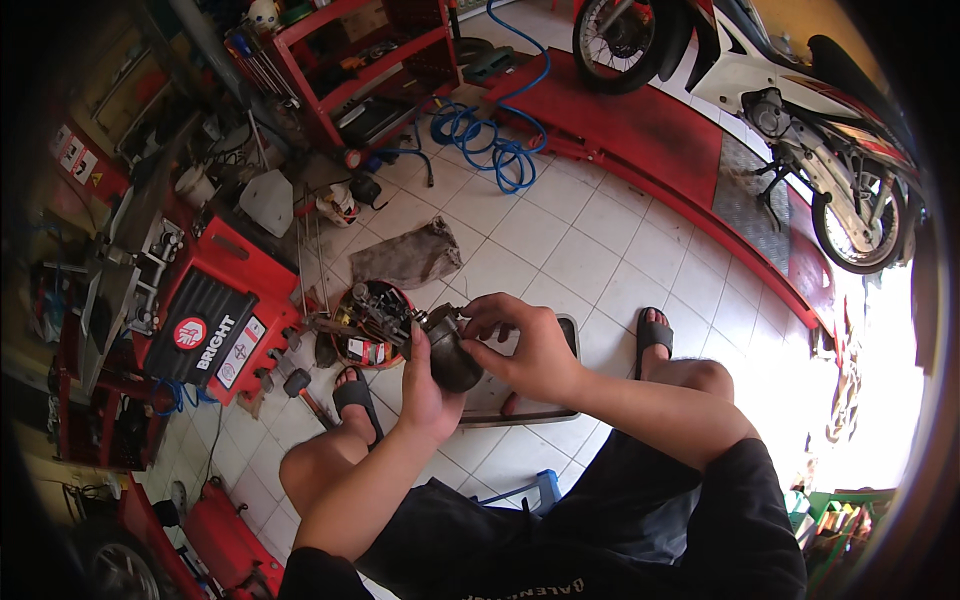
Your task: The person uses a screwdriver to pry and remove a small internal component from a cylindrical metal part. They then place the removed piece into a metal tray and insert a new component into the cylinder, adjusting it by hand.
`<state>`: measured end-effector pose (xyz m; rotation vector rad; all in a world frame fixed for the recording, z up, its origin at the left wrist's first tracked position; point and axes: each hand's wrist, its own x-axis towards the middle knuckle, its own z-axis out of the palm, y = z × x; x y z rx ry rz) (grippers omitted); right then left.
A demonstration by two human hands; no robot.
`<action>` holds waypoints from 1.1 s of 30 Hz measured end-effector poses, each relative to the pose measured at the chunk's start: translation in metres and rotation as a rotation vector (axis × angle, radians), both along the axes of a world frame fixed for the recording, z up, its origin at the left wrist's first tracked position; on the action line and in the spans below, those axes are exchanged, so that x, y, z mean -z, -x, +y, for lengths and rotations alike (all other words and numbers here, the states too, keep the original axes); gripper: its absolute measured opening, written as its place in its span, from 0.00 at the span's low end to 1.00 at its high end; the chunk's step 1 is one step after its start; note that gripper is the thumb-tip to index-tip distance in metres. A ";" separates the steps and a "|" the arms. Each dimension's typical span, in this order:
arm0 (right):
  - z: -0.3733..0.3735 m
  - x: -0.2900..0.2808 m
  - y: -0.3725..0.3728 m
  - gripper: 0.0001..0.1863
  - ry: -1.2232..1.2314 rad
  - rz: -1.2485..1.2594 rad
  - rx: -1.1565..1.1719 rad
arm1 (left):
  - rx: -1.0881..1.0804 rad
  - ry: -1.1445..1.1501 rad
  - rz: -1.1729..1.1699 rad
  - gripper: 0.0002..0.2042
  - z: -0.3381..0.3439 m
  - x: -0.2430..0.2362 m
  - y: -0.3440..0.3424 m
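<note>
Above a shallow metal tray (572, 340) on the floor, my left hand (432, 390) is wrapped around a dark cylindrical metal part (453, 358), thumb up along its side. The part is held tilted, with small fittings at its upper end. My right hand (530, 348) reaches over from the right, its thumb and curled fingers closed at the part's upper right edge. Any small piece between those fingertips is hidden. Just left of the part, a round tub (372, 352) holds several greasy metal parts (372, 303) and a red-and-white package.
A hammer (297, 381) lies near my left foot, beside a red toolbox (225, 250). Ahead lie a dirty cloth (410, 255) and a coiled blue hose (500, 160). A motorcycle (790, 110) stands on a red lift platform (650, 130) at the right. Far left stands a red shelf (370, 50).
</note>
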<state>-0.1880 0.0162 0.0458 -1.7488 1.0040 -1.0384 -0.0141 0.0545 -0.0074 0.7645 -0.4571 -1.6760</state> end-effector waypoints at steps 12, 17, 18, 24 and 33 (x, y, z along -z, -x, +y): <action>0.000 -0.002 0.004 0.21 0.082 -0.011 0.054 | 0.093 -0.008 0.002 0.33 -0.001 0.001 0.006; 0.006 0.004 -0.002 0.17 0.085 -0.080 0.057 | 0.104 -0.027 0.072 0.34 0.004 -0.009 0.005; 0.009 0.004 -0.003 0.16 0.095 -0.073 0.059 | 0.112 -0.043 0.100 0.34 0.005 -0.010 0.003; 0.008 0.010 -0.001 0.09 0.217 -0.038 0.005 | 0.181 -0.159 0.296 0.33 0.012 -0.020 0.003; 0.008 0.011 -0.003 0.10 0.065 -0.025 0.029 | 0.158 -0.312 0.465 0.30 0.023 -0.013 0.007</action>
